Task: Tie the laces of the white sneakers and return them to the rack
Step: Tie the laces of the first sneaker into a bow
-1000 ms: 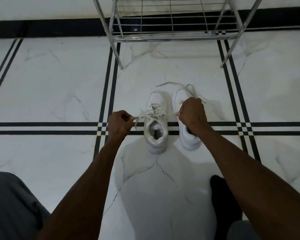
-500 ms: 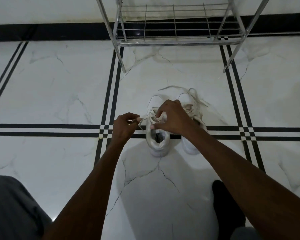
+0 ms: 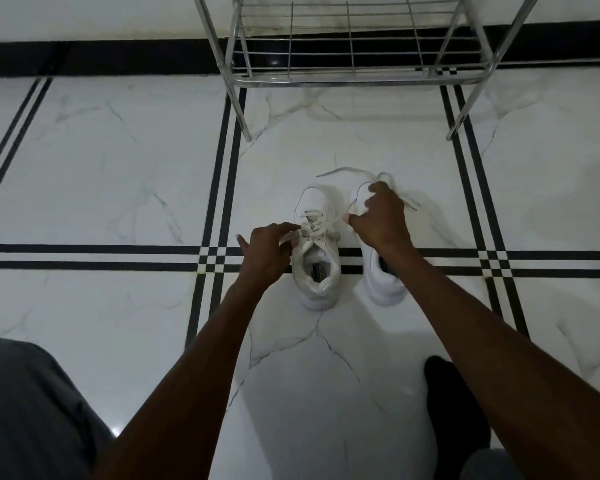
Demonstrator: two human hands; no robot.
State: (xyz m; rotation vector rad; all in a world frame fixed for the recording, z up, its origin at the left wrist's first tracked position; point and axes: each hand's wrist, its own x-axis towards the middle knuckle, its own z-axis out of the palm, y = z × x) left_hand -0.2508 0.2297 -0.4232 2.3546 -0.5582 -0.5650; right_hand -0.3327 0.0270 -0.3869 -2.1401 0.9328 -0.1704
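Note:
Two white sneakers stand side by side on the marble floor, toes pointing away from me. My left hand (image 3: 265,251) pinches one lace end at the left side of the left sneaker (image 3: 317,265). My right hand (image 3: 381,220) grips the other lace end and holds it taut up and to the right, covering much of the right sneaker (image 3: 383,282). The right sneaker's loose laces (image 3: 347,172) trail on the floor past its toe. The metal shoe rack (image 3: 357,81) stands just beyond the sneakers, and its bottom shelf holds nothing.
Black double stripes cross the white floor (image 3: 118,168) under the sneakers' heels. My grey-trousered knee (image 3: 32,410) fills the lower left and a black-socked foot (image 3: 454,400) rests at lower right. A black skirting runs along the wall behind the rack.
My right hand has moved from over the left sneaker's tongue out to the right and away, drawing the lace taut. My left hand has stayed at the sneaker's left side.

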